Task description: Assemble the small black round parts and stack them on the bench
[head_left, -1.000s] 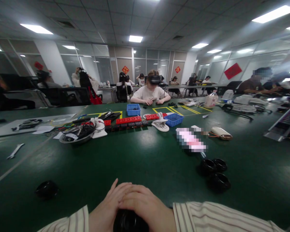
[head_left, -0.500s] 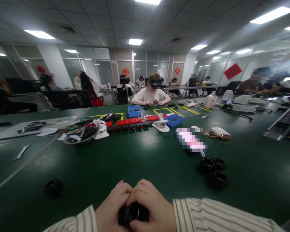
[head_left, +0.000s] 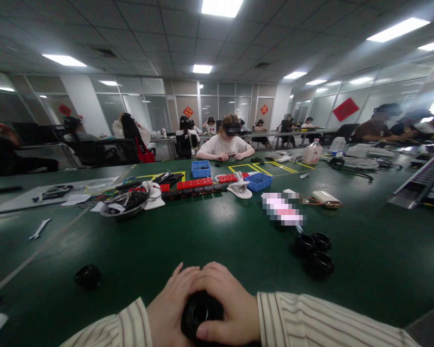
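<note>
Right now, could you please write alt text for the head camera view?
The person's left hand and right hand cup a black hollow object over a green table. Three similar black pieces cluster at right, another at left; someone sits opposite.

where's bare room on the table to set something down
Mid-table, between the right hand and the red strip; also right of the three black rings, before the slanted rack. Crowded: along that strip, from the cable bowl to the nearer blue bin.
</note>
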`<state>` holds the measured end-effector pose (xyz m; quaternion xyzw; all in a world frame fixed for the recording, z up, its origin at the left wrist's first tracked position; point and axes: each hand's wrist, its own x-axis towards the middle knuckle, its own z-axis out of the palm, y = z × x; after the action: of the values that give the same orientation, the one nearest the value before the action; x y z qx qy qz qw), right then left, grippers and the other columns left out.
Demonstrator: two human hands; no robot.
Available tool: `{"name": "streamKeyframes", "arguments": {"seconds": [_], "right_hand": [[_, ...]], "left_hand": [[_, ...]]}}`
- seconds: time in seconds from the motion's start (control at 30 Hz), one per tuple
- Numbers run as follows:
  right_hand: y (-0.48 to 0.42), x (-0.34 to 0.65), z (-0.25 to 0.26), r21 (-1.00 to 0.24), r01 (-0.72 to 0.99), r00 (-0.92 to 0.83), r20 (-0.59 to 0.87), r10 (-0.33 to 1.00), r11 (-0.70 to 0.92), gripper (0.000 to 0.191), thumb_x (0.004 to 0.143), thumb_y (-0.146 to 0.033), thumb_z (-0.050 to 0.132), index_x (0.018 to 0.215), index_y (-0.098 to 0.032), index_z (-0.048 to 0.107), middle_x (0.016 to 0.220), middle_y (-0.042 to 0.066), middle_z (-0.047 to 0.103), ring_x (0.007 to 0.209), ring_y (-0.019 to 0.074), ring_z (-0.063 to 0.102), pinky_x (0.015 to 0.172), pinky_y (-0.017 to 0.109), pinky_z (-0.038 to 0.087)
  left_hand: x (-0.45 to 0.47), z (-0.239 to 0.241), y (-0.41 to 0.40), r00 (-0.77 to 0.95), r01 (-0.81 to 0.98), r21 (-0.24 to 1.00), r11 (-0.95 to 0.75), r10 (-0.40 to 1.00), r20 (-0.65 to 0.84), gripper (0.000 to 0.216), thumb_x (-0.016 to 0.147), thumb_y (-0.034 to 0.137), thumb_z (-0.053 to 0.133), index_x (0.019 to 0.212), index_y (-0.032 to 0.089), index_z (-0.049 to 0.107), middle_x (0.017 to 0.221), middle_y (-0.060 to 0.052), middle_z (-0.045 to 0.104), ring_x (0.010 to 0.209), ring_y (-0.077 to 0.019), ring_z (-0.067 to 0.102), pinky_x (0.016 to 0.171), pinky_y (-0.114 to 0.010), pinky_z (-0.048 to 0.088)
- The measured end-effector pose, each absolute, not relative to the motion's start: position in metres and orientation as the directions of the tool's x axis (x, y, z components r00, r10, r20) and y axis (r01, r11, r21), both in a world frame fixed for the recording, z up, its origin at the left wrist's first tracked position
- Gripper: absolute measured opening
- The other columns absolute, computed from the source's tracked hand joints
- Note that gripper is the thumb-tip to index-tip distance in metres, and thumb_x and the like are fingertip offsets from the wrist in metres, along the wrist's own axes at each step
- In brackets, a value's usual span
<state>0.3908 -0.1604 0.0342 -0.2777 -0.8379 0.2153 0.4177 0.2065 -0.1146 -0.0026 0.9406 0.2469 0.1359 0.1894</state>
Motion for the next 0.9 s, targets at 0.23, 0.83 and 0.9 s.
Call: {"name": "streamKeyframes", "arguments": {"seconds": [0.23, 0.83, 0.9], "right_hand": [[-0.158, 0.386, 0.016, -0.555, 0.521, -0.476, 0.442, 0.760, 0.648, 0.051, 0.058, -0.057, 0.065, 0.087, -0.017, 0.053, 0.085, 0.004, 0.056, 0.079, 0.0176, 0.050, 0.075, 0.032, 0.038], [-0.157, 0.391, 0.028, -0.582, 0.207, -0.628, 0.538, 0.563, 0.787, 0.037, 0.078, -0.046, 0.043, 0.099, -0.017, 0.052, 0.103, 0.008, 0.061, 0.103, 0.0176, 0.052, 0.094, 0.034, 0.032], [-0.159, 0.392, 0.030, -0.593, 0.242, -0.588, 0.540, 0.603, 0.768, 0.042, 0.079, -0.052, 0.042, 0.099, -0.017, 0.052, 0.101, 0.008, 0.061, 0.099, 0.0186, 0.052, 0.090, 0.035, 0.034]], "left_hand": [[0.218, 0.011, -0.130, 0.757, 0.512, 0.407, -0.756, 0.621, 0.203, 0.053, 0.049, 0.044, 0.072, 0.091, 0.017, 0.055, 0.092, -0.006, 0.055, 0.090, -0.0279, 0.053, 0.099, -0.059, 0.017], [0.208, 0.003, -0.115, 0.877, 0.364, 0.496, -0.788, 0.470, 0.103, 0.087, 0.052, 0.043, 0.074, 0.128, 0.024, 0.036, 0.132, -0.010, 0.042, 0.120, -0.0314, 0.038, 0.103, -0.056, 0.017], [0.210, 0.002, -0.117, 0.863, 0.377, 0.484, -0.790, 0.490, 0.126, 0.085, 0.052, 0.046, 0.072, 0.127, 0.024, 0.036, 0.131, -0.010, 0.044, 0.118, -0.0318, 0.040, 0.102, -0.057, 0.017]]}}
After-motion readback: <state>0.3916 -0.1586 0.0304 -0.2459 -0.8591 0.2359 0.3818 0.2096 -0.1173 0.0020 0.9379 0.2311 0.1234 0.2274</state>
